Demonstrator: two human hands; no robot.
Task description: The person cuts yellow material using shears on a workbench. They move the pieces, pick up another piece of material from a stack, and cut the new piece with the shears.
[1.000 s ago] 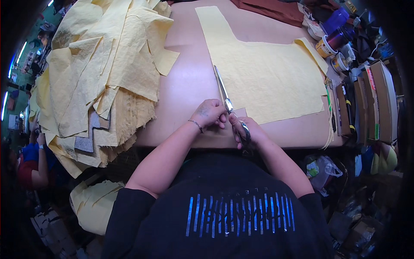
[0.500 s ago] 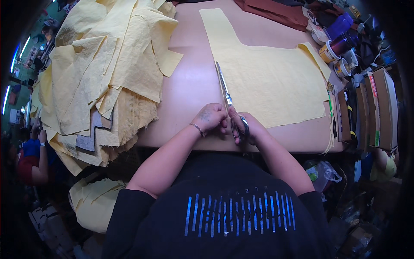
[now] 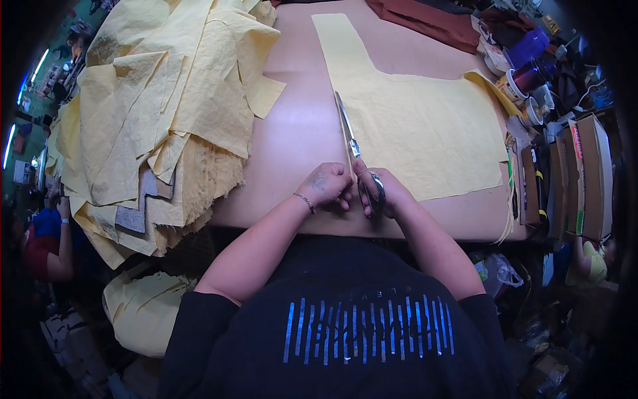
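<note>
A pale yellow fabric piece (image 3: 425, 126) lies flat on the table, with a narrow arm reaching away at its far left. Metal scissors (image 3: 349, 130) rest along its left edge, their blades pointing away from me and looking nearly closed. My right hand (image 3: 387, 189) grips their handles, thumb and fingers around the loops. Just left of the scissors, my left hand (image 3: 327, 185) is closed in a pinch on a thin yellow fabric strip (image 3: 352, 166) that runs beside the blades. The fingertips of that hand are partly hidden.
A tall heap of yellow fabric pieces (image 3: 199, 86) covers the left of the table (image 3: 292, 153). Brown cloth (image 3: 425, 23) lies at the far edge. Tubs (image 3: 510, 85), a purple container (image 3: 528, 46) and cardboard boxes (image 3: 588, 176) line the right. Another person (image 3: 50, 246) is at far left.
The view has shifted slightly. Both hands and the scissors stay in nearly the same place along the fabric's left edge, with the blades looking a little more closed.
</note>
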